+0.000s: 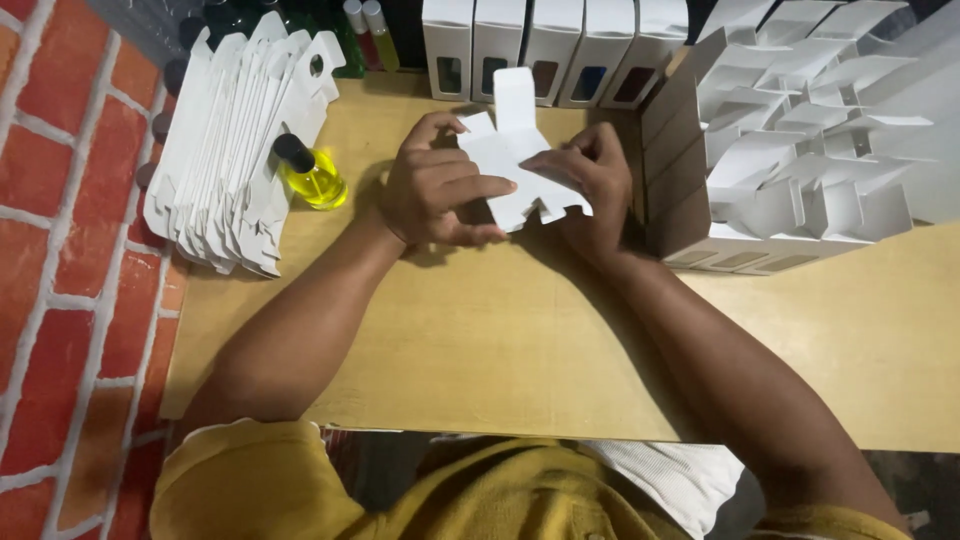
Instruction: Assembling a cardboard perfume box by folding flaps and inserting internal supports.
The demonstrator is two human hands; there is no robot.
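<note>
A white unfolded carton blank (512, 160) is clamped between left hand (435, 185) and right hand (590, 180), its long axis pointing away over the bench (480, 340).

One yellow bottle (312, 172), four closed boxes (551, 48)

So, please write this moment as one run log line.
left hand: holds white carton blank | right hand: holds same blank | yellow bottle: left, untouched
</note>
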